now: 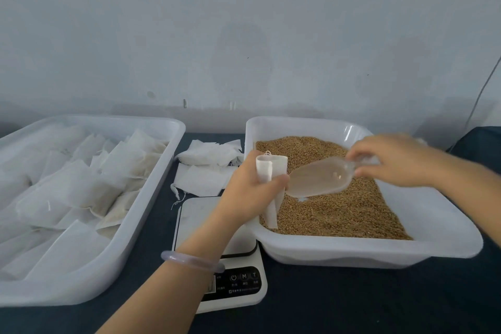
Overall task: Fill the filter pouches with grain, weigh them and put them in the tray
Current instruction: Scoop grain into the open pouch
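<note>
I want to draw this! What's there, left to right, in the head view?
A translucent white plastic tray of filled pouches, pile of empty white pouches, left hand gripping white pouch, clear plastic scoop, right hand.

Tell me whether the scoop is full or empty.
Almost empty: the clear scoop in the right hand shows only a few grains inside, its mouth beside the pouch in the left hand.
</note>
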Tool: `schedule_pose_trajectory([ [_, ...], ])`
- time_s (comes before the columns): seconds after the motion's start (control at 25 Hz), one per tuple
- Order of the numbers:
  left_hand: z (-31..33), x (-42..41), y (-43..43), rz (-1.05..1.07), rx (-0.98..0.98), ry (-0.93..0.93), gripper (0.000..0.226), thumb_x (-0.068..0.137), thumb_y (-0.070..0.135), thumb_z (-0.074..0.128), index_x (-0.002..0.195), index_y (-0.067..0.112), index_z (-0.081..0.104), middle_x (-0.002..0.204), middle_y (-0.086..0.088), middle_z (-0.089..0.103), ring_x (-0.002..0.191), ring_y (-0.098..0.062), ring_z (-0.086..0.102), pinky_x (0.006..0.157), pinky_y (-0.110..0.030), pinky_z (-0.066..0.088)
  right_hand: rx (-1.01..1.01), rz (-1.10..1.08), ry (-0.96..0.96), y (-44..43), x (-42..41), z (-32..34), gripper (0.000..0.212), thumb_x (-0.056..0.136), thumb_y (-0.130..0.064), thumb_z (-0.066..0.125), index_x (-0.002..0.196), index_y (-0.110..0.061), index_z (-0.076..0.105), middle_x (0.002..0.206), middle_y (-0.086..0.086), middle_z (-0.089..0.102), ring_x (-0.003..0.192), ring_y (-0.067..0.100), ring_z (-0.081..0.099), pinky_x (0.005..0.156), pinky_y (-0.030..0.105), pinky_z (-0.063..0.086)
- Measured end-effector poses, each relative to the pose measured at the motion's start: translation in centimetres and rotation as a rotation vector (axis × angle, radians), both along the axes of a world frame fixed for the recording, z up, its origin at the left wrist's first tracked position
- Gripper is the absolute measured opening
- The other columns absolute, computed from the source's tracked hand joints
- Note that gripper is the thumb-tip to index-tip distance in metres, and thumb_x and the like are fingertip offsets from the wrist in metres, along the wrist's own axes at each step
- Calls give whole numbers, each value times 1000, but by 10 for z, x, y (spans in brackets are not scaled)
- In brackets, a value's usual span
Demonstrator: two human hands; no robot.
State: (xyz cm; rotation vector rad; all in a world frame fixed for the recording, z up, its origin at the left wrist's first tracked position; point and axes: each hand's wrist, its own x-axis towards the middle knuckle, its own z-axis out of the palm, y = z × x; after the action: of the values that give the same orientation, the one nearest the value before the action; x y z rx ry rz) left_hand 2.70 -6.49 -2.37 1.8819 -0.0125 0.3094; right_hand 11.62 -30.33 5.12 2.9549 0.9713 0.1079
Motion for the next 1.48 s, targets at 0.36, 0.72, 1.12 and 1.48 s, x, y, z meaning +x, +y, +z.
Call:
schedule_pose_trajectory([
  [0.36,1,-1,15,-116,-436,-11,26,94,8,53,115,-5,48,76,-8,71,71,-19,66,68,-32,56,88,10,249,15,-8,-62,20,81,-33,69,95,-38,55,94,-21,57,86,-3,55,77,21,49],
  [0.72,43,-15,42,-323,-492,-54,34,82,20,54,109,2,66,108,-5,70,94,-26,58,75,-36,52,88,-38,281,25,-16,-51,45,72,-53,70,112,-35,55,109,-25,52,102,-1,53,94,23,44],
  [1.12,61,-31,83,-417,-354,58,36,83,23,48,112,6,61,107,-8,68,99,-20,65,84,-31,52,1036,299,635,156,-79,-14,14,78,-20,73,87,-30,73,88,-8,73,84,4,69,73,17,54],
  [1.48,30,-33,112,-160,455,332,6,75,18,78,70,16,74,69,0,72,66,-10,68,66,-23,56,594,194,403,180,-67,-39,43,70,-40,77,80,0,66,71,16,64,58,13,50,58,29,39],
])
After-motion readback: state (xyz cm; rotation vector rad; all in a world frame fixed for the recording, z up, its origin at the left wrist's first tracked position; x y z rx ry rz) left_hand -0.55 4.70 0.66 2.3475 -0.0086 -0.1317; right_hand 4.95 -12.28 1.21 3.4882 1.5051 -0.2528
